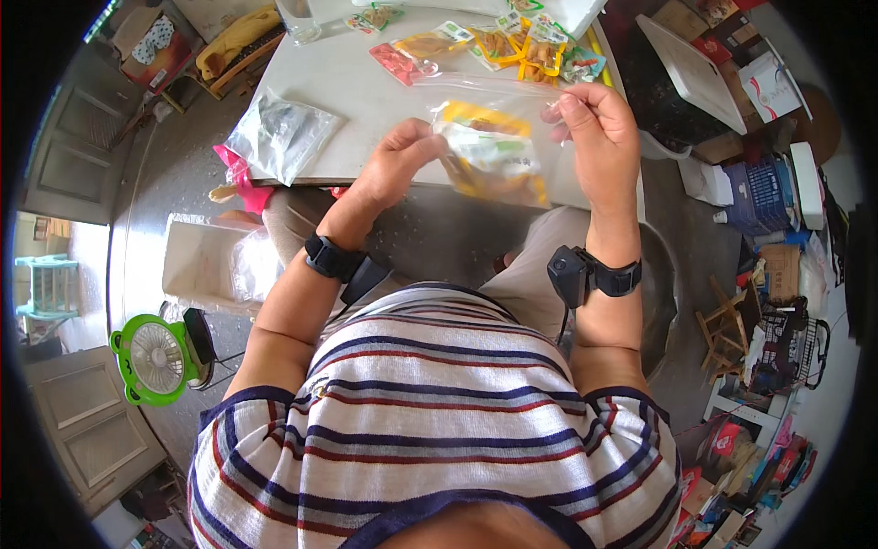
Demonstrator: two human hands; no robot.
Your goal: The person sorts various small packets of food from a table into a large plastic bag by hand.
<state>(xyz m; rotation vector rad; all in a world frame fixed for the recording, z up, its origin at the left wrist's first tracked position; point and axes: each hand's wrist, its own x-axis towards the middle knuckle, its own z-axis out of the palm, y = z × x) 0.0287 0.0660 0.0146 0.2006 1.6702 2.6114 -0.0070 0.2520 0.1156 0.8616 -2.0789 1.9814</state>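
Note:
My left hand (405, 161) pinches the left side of a clear plastic zip bag (494, 89), which hangs over the near edge of the white table (357, 89). My right hand (597, 134) grips the bag's upper right corner. Inside the bag lies a yellow and white snack packet (490, 147), seen through the plastic. Beyond the bag, several small yellow-edged food packets (528, 48) lie in a pile, beside a red and yellow packet (405, 58). Another clear plastic bag (285, 134) lies at the table's left edge.
A drinking glass (300, 20) stands at the table's far left. Below the table's left side are a foam box (199, 261) holding clear plastic and a green fan (152, 359). At the right are a white foam lid (693, 72), a blue crate (754, 195) and a wooden stool (724, 329).

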